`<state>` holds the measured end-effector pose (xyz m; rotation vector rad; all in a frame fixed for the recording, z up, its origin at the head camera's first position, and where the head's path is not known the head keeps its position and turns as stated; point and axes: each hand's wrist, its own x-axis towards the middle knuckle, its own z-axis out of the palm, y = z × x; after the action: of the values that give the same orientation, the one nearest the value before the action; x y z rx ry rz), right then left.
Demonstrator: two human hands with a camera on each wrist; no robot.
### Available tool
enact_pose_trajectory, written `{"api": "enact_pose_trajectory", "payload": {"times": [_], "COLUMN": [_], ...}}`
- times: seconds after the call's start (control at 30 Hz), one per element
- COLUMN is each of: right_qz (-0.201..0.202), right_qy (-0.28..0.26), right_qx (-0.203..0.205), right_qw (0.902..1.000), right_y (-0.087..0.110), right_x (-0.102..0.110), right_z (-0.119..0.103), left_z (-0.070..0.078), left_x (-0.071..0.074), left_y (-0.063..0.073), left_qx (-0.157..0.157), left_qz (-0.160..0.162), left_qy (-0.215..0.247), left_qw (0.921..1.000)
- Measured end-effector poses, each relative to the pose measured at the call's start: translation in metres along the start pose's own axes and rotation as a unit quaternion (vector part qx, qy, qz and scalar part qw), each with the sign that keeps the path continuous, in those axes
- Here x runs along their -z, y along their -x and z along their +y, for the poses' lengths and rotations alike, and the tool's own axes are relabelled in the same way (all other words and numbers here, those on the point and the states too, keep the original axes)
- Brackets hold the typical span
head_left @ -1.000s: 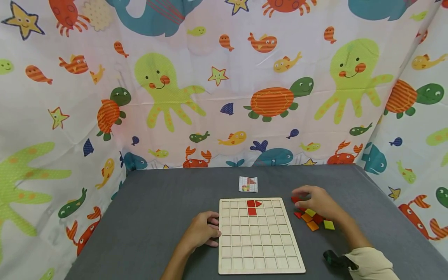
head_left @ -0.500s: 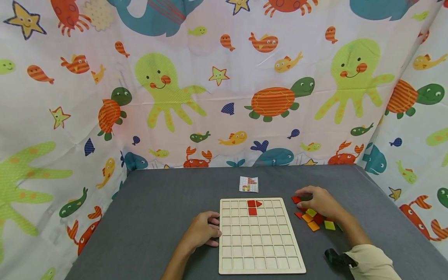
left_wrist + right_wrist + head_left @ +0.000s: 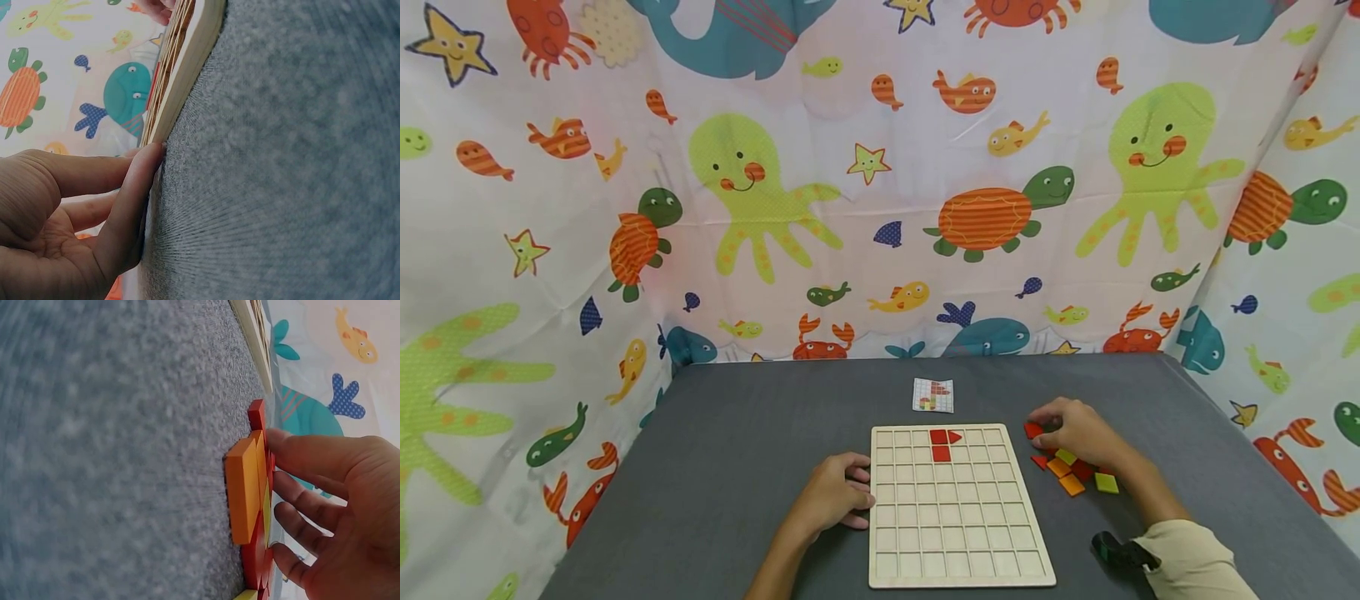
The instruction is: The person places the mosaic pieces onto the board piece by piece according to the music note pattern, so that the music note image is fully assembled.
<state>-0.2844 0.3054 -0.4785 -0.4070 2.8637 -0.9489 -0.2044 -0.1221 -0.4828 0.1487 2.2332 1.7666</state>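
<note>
On the grey table lies a wooden grid board (image 3: 962, 517), with two red square tiles (image 3: 940, 446) and a red triangular tile (image 3: 954, 437) in its far rows. My left hand (image 3: 833, 492) touches the board's left edge; in the left wrist view, the fingertips meet the wooden side. To the board's right, my right hand (image 3: 1082, 432) is over a group of loose tiles. Its thumb and index finger are by a red tile (image 3: 1033, 430), partly hidden. In the right wrist view, an orange tile (image 3: 242, 487) stands out below the relaxed fingers.
A small printed card (image 3: 933, 395) with a coloured grid pattern lies beyond the board. Orange tiles (image 3: 1071, 484), a yellow tile (image 3: 1106, 482) and red tiles sit close together. A sea-animal curtain (image 3: 850, 167) hangs behind the table. A black strap (image 3: 1120, 550) is near the right sleeve.
My right hand shifts slightly right, then back left over the red tile. The left hand and the board stay as they were.
</note>
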Motion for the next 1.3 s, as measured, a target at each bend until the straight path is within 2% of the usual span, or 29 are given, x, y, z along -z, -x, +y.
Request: {"api": "enact_pose_trajectory", "payload": {"times": [0.33,0.63,0.9,1.3], "right_qz": [-0.013,-0.028,-0.022,-0.010], "right_qy": [-0.011,0.006,0.012,0.024], "right_qx": [-0.002,-0.003,0.007,0.039], "right_qw": [0.9998,0.9996,0.9997,0.9989], "right_y": [0.001,0.001,0.003,0.003], "right_x": [0.001,0.005,0.003,-0.004], "right_z": [-0.003,-0.002,-0.003,-0.021], "left_z": [0.002,0.002,0.002,0.003], "left_x": [-0.001,0.000,0.000,-0.001], "left_y": [0.002,0.002,0.003,0.003], "left_qx": [-0.001,0.002,-0.001,0.002], "left_qz": [0.003,0.002,0.000,0.001], "left_qy": [-0.003,-0.003,-0.003,-0.006], "left_qw": [1.0000,1.0000,1.0000,1.0000]}}
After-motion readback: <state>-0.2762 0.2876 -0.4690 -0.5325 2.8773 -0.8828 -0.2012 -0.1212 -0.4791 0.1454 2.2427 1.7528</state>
